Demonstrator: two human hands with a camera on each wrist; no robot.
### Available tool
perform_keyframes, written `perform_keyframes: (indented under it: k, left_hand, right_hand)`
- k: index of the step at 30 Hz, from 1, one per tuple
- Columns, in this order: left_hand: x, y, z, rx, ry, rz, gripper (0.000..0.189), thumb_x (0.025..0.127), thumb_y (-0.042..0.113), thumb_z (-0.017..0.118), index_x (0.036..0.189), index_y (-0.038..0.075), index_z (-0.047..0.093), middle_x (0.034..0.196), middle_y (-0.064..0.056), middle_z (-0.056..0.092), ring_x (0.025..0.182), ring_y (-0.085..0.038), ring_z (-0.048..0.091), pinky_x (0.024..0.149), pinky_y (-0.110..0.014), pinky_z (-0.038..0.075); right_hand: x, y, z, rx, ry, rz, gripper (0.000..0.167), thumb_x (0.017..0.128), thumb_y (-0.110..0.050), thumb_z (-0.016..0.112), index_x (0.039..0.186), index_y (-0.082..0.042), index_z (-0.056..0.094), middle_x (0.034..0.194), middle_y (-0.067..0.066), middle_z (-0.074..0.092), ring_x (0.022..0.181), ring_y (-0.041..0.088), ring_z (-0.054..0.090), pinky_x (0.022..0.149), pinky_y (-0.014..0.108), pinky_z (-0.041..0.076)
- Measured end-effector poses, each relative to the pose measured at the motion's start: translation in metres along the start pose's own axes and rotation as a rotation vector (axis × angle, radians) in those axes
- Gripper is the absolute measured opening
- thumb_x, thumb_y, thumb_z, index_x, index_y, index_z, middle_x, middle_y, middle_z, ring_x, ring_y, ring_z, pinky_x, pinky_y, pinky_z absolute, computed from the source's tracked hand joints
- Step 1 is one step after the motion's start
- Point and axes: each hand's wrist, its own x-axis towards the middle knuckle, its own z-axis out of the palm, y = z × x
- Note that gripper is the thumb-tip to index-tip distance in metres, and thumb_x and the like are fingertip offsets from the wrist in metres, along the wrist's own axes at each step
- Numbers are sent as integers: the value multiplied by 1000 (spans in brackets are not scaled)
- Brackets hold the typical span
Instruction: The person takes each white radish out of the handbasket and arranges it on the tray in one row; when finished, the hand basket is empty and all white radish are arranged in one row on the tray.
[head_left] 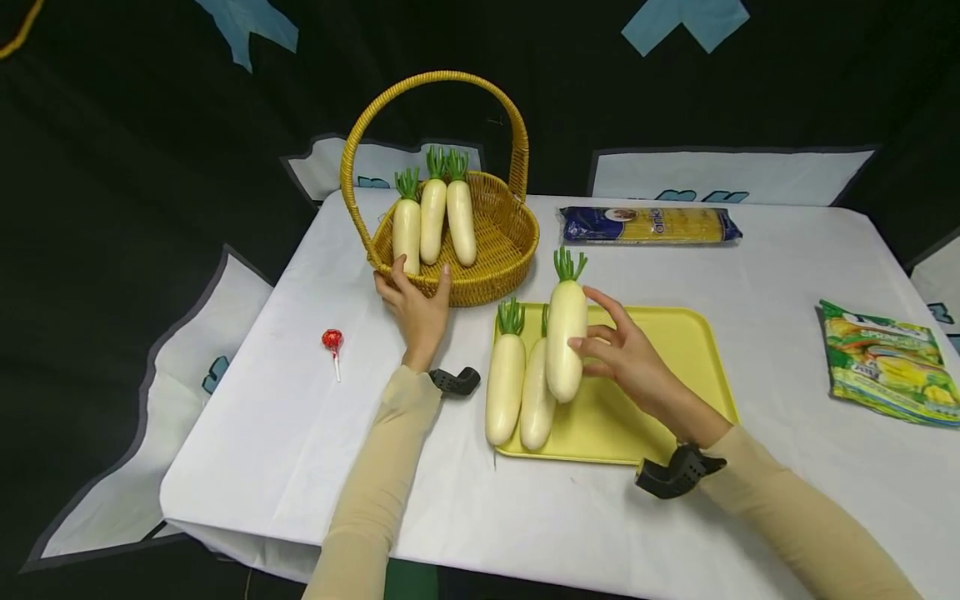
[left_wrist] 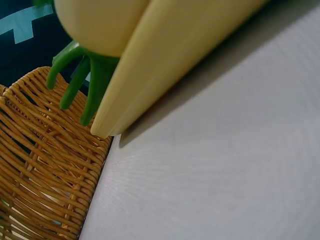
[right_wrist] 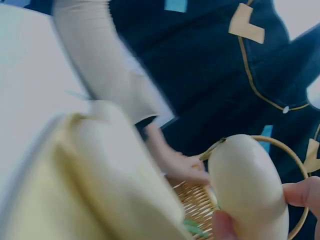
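Note:
My right hand (head_left: 626,358) pinches a white radish (head_left: 566,342) with a green leafy top, held above the yellow tray (head_left: 678,333). In the right wrist view that radish (right_wrist: 245,185) sits between thumb and fingers. Two more radishes (head_left: 506,387) lie side by side at the tray's left end, tops pointing away from me. My left hand (head_left: 420,312) grips the near rim of the wicker basket (head_left: 491,287), thumb and fingers spread along it. Inside the basket, three radishes (head_left: 460,221) lean at its left side, tops at the far rim.
A red lollipop (head_left: 332,340) lies left of the basket on the white tablecloth (head_left: 270,450). Behind the tray is a pack of spaghetti (head_left: 652,225). A green and yellow bag (head_left: 888,362) lies at the far right. The basket's tall handle (head_left: 450,77) arches over it.

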Motion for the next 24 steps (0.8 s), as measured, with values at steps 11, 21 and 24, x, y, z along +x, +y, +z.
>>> perform_keyframes:
  k: [11, 21, 24]
  left_hand:
    - [1, 2, 0, 0, 13, -1, 77, 78, 62, 53, 136, 20, 24, 146, -25, -6, 135, -42, 11, 103, -55, 27]
    - [1, 0, 1, -3, 1, -1, 77, 78, 63, 52, 136, 21, 24, 146, -24, -6, 134, -42, 12, 103, -55, 26]
    - [1, -1, 1, 4, 3, -2, 76, 78, 62, 53, 136, 22, 24, 146, -24, -6, 134, -42, 12, 103, -56, 27]
  right_hand:
    - [-29, 47, -4, -92, 65, 117, 80, 83, -19, 65, 144, -27, 15, 106, 13, 51, 82, 13, 62, 73, 33, 53]
    - [-31, 59, -4, -154, 34, 109, 78, 82, -26, 66, 143, -29, 17, 111, 17, 48, 85, 16, 60, 74, 37, 53]
    - [-31, 58, -4, -283, 57, 76, 68, 84, -33, 62, 141, -27, 25, 111, 17, 47, 88, 19, 58, 71, 33, 53]
